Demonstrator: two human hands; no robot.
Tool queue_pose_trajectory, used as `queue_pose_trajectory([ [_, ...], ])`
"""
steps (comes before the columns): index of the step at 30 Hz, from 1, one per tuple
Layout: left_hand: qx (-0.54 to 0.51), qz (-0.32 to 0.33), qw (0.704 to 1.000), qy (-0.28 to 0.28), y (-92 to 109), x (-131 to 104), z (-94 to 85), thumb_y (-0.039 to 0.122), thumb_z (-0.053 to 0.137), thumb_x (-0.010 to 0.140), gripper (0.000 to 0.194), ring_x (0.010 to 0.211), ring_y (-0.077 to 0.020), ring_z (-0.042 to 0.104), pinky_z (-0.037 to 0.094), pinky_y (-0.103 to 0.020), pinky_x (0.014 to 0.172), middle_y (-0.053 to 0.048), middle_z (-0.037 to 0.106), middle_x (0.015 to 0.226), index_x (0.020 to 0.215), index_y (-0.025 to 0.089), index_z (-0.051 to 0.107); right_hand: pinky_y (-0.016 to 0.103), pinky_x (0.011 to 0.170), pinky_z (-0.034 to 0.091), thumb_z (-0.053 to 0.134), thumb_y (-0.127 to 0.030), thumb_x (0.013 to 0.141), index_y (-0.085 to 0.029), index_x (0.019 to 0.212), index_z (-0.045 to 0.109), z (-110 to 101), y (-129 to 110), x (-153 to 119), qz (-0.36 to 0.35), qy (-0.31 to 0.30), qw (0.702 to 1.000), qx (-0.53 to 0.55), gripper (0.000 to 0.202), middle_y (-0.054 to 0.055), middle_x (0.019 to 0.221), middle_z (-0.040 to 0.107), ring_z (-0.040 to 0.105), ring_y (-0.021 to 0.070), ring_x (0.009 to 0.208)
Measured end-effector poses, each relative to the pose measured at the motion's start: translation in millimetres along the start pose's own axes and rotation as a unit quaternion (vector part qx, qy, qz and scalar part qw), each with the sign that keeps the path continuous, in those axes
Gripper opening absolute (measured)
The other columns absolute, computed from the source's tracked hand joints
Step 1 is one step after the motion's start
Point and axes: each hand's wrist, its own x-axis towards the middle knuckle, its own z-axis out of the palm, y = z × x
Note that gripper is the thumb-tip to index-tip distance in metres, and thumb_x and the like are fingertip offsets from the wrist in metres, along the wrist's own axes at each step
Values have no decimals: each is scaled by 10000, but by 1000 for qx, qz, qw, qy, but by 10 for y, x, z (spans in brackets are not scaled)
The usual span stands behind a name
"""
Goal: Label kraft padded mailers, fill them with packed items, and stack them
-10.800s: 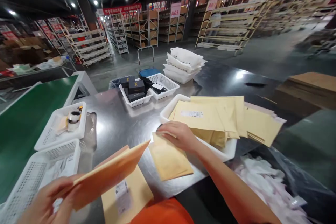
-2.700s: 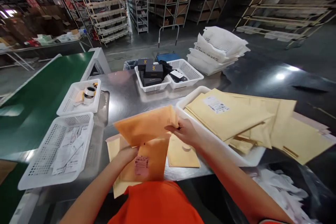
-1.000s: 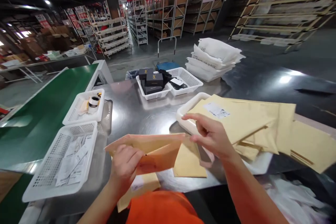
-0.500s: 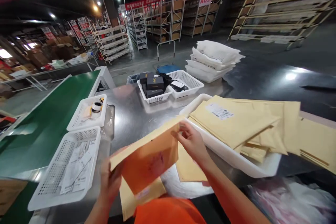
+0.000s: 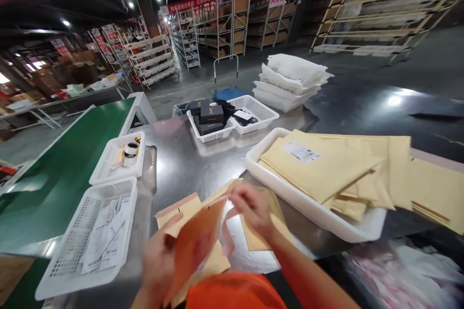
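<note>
A yellow padded envelope [image 5: 197,234] is held tilted in front of my orange top, its brownish-orange side showing. At its left edge is my left hand [image 5: 159,256], closed on it and blurred. My right hand [image 5: 250,205] pinches near the upper right corner, where a thin pinkish strip [image 5: 227,234] hangs down below the fingers. More yellow envelopes lie on the metal table around it, one [image 5: 177,210] behind my left hand and another [image 5: 255,231] under my right forearm.
To the right, a white tub [image 5: 304,210] holds several yellow envelopes. White baskets with papers [image 5: 105,236] and tape rolls [image 5: 131,149] stand left, beside a green conveyor [image 5: 68,169]. Dark boxes [image 5: 212,113] and stacked white bags [image 5: 290,82] are farther back.
The envelope has turned steeper and dropped slightly. My right hand has moved down and left, and a pinkish strip now hangs from it. Another envelope now shows behind my left hand.
</note>
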Motion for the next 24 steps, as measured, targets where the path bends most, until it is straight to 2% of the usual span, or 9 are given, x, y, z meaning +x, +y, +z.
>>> queue_pose_trajectory([
  [1, -17, -49, 998, 24, -83, 4, -110, 402, 562, 862, 305, 607, -204, 699, 587, -265, 553, -36, 740, 661, 895, 165, 752, 268, 472, 393, 589, -371, 826, -219, 661, 532, -290, 126, 58, 58, 103, 993, -6, 231, 20, 731, 606, 523, 135, 574],
  [3, -65, -141, 985, 77, -204, 13, -296, 446, 609, 833, 323, 645, -222, 710, 595, -280, 570, -47, 756, 709, 871, 156, 746, 252, 370, 216, 661, -378, 685, -217, 550, 484, -845, 333, 137, 112, 362, 925, -7, 275, 18, 684, 587, 420, 102, 461],
  [5, -85, -177, 974, 110, -231, 28, -404, 458, 635, 820, 318, 715, -224, 721, 598, -272, 610, -48, 771, 779, 884, 166, 745, 269, 376, 153, 638, -363, 668, -239, 485, 387, -1210, 444, 134, 92, 430, 898, -8, 335, 18, 605, 544, 405, 110, 450],
  [7, -75, -152, 980, 100, -159, 61, -433, 439, 637, 825, 290, 819, -218, 723, 594, -255, 689, -44, 779, 878, 922, 188, 746, 283, 399, 210, 644, -313, 672, -246, 470, 370, -1276, 470, 50, 58, 373, 926, 12, 347, -9, 502, 451, 390, 121, 447],
  [10, -56, -89, 991, 85, 44, 147, -408, 373, 621, 846, 237, 850, -190, 709, 575, -225, 699, -30, 768, 947, 981, 213, 732, 258, 432, 267, 679, -306, 707, -234, 552, 435, -905, 445, -77, 88, 197, 976, 4, 298, -68, 484, 347, 332, 98, 443],
  [12, -50, -49, 994, 82, 157, 223, -406, 328, 608, 849, 208, 810, -177, 707, 571, -216, 664, -24, 763, 924, 979, 214, 724, 230, 436, 276, 734, -336, 692, -227, 742, 543, -568, 425, -51, 117, 83, 990, -12, 225, -92, 542, 385, 313, 77, 453],
  [15, -36, 7, 998, 57, 201, 341, -450, 298, 608, 820, 180, 774, -178, 710, 574, -220, 647, -29, 760, 865, 903, 200, 734, 219, 456, 346, 743, -392, 714, -215, 1084, 589, -275, 353, 124, 95, -55, 994, 11, 438, -47, 717, 567, 375, 68, 479],
  [20, -57, -3, 996, 63, 71, 426, -590, 345, 705, 749, 187, 717, -208, 718, 585, -261, 596, -51, 775, 818, 850, 206, 779, 254, 532, 473, 580, -388, 884, -210, 1024, 713, -385, 131, 309, -13, -201, 979, 32, 262, 33, 765, 687, 596, 141, 586],
  [24, -78, 94, 992, -28, 85, 418, -794, 351, 739, 740, 144, 624, -211, 714, 554, -260, 499, -37, 788, 761, 860, 316, 811, 256, 507, 465, 539, -322, 887, -242, 965, 767, -570, 32, 331, -83, -266, 960, 32, 255, 28, 709, 688, 587, 132, 532],
])
